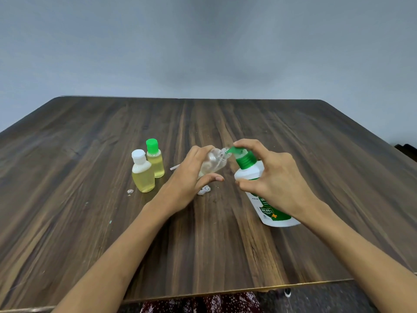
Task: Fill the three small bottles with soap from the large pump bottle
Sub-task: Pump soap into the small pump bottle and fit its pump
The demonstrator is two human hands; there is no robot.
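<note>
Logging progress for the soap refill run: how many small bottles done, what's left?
Done: two small capped bottles, the white-capped one and the green-capped one, stand full of yellow soap. In hand: left hand tilts the clear uncapped third bottle to the green nozzle of the white pump bottle, right hand on the pump. It looks nearly empty. Left: fill and cap it. Foam spots on the wooden table.

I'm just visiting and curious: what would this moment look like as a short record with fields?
left hand: holds the clear small bottle tilted, mouth at the pump spout
right hand: grips the large pump bottle, finger on the green pump head
filled bottles: white-capped bottle and green-capped bottle, both capped, yellow liquid inside
spills: foam blobs on the wooden table
</note>
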